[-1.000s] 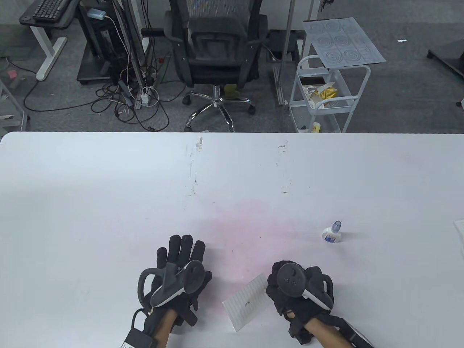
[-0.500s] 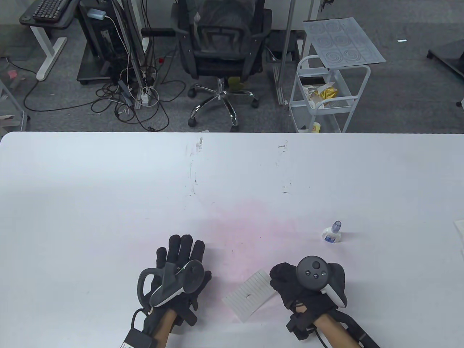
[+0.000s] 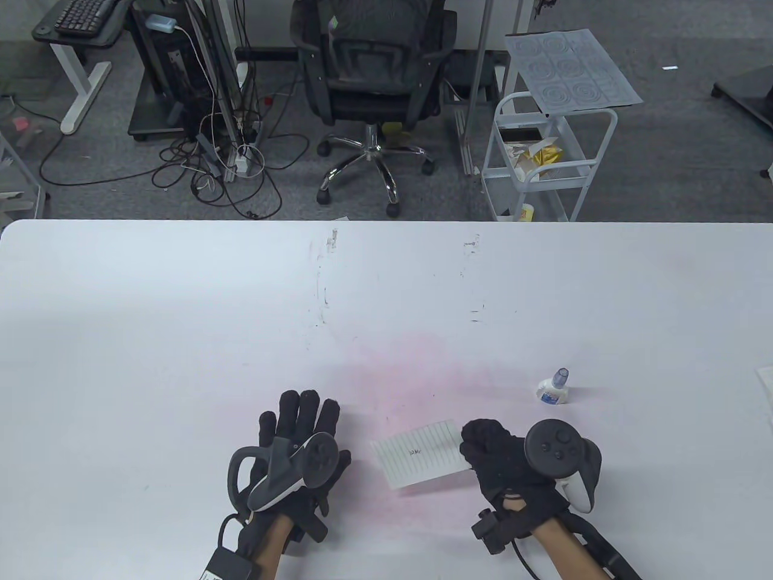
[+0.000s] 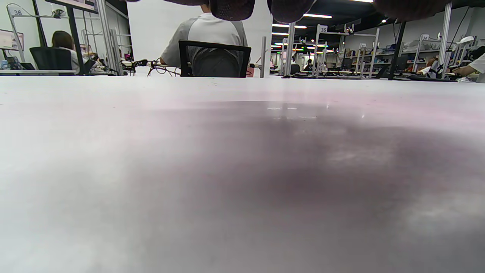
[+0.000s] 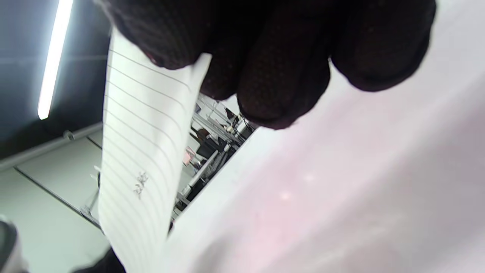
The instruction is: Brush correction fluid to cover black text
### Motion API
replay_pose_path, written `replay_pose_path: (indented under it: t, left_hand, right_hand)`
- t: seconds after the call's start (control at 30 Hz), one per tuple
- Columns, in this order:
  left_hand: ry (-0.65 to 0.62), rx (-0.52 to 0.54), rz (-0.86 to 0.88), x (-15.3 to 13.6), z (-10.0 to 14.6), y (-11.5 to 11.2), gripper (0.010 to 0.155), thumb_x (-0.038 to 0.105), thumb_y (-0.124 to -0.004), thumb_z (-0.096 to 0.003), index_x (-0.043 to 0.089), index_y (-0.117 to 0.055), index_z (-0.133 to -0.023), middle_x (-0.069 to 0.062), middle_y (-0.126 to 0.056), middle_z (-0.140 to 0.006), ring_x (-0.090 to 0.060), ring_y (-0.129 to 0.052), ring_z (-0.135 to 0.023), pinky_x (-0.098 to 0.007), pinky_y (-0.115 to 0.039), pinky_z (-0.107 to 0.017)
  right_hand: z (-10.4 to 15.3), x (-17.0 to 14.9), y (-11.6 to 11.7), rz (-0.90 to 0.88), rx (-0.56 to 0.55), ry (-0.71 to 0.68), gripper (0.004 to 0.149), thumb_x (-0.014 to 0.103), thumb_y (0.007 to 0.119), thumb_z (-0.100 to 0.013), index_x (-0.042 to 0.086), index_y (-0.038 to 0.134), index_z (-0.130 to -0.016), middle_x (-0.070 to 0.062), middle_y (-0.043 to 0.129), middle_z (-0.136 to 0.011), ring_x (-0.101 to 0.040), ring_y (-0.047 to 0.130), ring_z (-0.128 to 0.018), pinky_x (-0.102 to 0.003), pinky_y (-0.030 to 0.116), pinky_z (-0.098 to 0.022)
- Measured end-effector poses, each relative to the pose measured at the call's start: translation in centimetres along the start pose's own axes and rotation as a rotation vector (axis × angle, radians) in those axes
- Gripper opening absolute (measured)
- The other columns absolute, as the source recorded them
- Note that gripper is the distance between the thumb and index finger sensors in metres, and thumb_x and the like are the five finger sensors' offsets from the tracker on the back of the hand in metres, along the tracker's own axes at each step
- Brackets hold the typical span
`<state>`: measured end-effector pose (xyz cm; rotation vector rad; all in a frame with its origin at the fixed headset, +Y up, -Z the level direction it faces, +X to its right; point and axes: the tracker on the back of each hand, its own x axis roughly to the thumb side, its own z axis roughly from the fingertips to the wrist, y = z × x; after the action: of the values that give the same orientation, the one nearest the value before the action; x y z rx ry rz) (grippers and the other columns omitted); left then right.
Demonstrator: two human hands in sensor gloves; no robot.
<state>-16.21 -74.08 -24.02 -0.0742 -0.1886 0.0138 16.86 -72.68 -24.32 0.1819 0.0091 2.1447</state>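
Overhead, white table (image 3: 181, 314) with pink stain (image 3: 423, 368); right hand (image 3: 507, 465) pinching lined paper (image 3: 421, 460), left hand (image 3: 296, 447) flat, spread.

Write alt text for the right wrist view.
Black gloved fingers of the right hand pinch the edge of a lined paper slip with small black writing, held above the white table.
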Motion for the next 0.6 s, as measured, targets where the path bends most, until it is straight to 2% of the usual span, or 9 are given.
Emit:
replay_pose_path:
  t: [0.2,0.33,0.6]
  left_hand:
    - [0.006,0.004,0.001,-0.1,0.0,0.0,0.079,0.067,-0.059,-0.0395,0.035,-0.038,-0.108,-0.005,-0.033,-0.119,-0.038,-0.034,-0.112,-0.062,-0.041,-0.078]
    - [0.008,0.004,0.003,-0.2,0.0,0.0,0.079,0.067,-0.059,-0.0395,0.035,-0.038,-0.108,-0.005,-0.033,-0.119,-0.038,-0.034,-0.112,-0.062,-0.041,-0.078]
    - [0.009,0.008,0.005,-0.3,0.0,0.1,0.079,0.067,-0.059,-0.0395,0.035,-0.038,-0.108,-0.005,-0.033,-0.119,-0.038,-0.034,-0.112,-0.062,-0.041,-0.078]
  right_hand:
    - [-1.6,0.3,-0.9,-0.192,-0.095,0.041,0.039,0.033,0.079,-0.038,0.019,0.073,-0.074,-0.007,0.084,-0.068,-0.024,0.102,-0.043,-0.052,0.082,-0.042]
    - [-2.8,0.5,-1.0,-0.249,-0.154,0.091,0.039,0.033,0.079,-0.038,0.019,0.074,-0.074,-0.007,0.084,-0.068,-0.024,0.102,-0.043,-0.051,0.082,-0.041]
    - [-5.3,0.9,-0.9,-0.277,-0.181,0.221,0.039,0.033,0.080,-0.038,0.019,0.074,-0.073,-0.007,0.084,-0.067,-0.024,0.102,-0.042,-0.051,0.082,-0.041]
